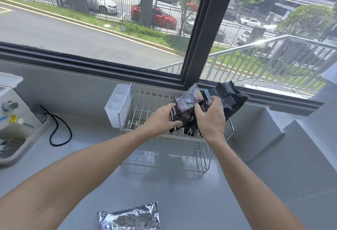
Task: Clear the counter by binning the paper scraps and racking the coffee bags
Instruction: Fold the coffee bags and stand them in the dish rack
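Note:
A dark brown coffee bag [184, 105] with white lettering stands tilted in the upper tier of a white wire rack [145, 107]. My left hand [162, 118] grips its lower left side and my right hand [209, 116] grips its right edge. Behind it, a black bag [231, 100] leans in the rack's right end against the window ledge. A silver foil coffee bag [130, 218] lies flat on the grey counter near the front edge, between my forearms. No paper scraps are in view.
A white plastic caddy [117, 105] hangs on the rack's left side. A white machine [12, 116] stands at far left with a black cable [58, 129] looping on the counter. A grey step [264, 131] rises at right under the window.

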